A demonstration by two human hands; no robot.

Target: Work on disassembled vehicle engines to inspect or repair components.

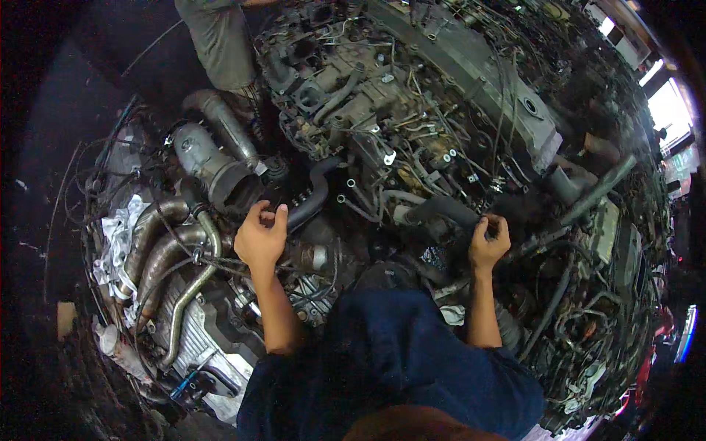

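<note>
My left hand (259, 239) is curled at the lower end of a curved black hose (316, 191), beside a grey metal cylinder (200, 154) with a dark open mouth; whatever it holds is unclear. My right hand (489, 242) has thumb and forefinger closed at the end of another thick dark hose (448, 209). Between the hands are metal pipe ends (368, 206) and greasy engine parts. Beyond them lies a large engine assembly (346, 95) with thin lines and fittings.
A person's grey-clad leg (217, 44) stands at upper left. Bent metal pipes (169, 257), cables and white rags (121, 228) lie at left. A long rail (603, 191), hoses and piled parts crowd the right. Bright openings (673, 110) show at the far right.
</note>
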